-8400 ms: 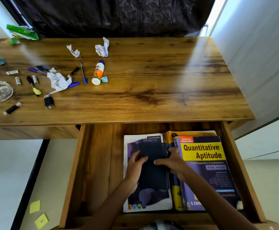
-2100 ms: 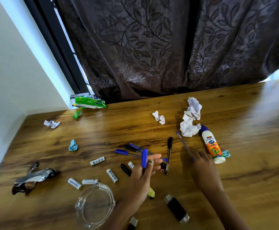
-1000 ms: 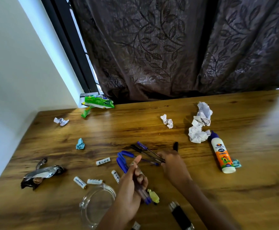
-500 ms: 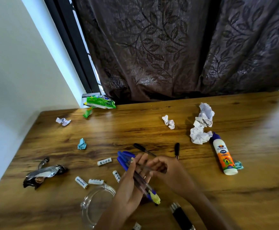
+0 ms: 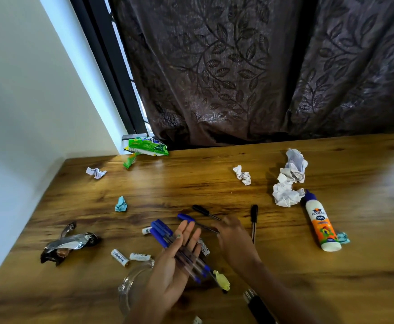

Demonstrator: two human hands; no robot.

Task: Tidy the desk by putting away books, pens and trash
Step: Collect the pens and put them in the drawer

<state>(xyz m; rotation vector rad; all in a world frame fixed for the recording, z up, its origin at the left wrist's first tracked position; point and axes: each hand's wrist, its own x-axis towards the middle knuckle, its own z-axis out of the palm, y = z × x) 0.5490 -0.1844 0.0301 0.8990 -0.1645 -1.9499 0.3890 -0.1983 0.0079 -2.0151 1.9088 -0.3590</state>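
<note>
My left hand point(image 5: 172, 267) is palm up over the wooden desk point(image 5: 214, 190) and holds a bundle of blue-capped pens point(image 5: 165, 235) across its palm. My right hand point(image 5: 234, 239) lies on the desk beside it, fingers on a blue-capped pen point(image 5: 185, 217) and a black-capped pen point(image 5: 201, 210). Another black pen point(image 5: 253, 218) lies just right of that hand. Crumpled white paper point(image 5: 287, 183) sits at the right, a smaller ball point(image 5: 242, 175) further left.
A glue bottle point(image 5: 321, 223) lies at the right. A glass dish point(image 5: 132, 286) is under my left wrist. A foil wrapper point(image 5: 69, 244), a green packet point(image 5: 146, 147), small white tubes point(image 5: 130, 256), a blue scrap point(image 5: 121, 204) and a black object point(image 5: 259, 307) are scattered around.
My left hand has gathered more pens into its palm. My right hand has moved from the left hand back down onto the pens lying on the desk.
</note>
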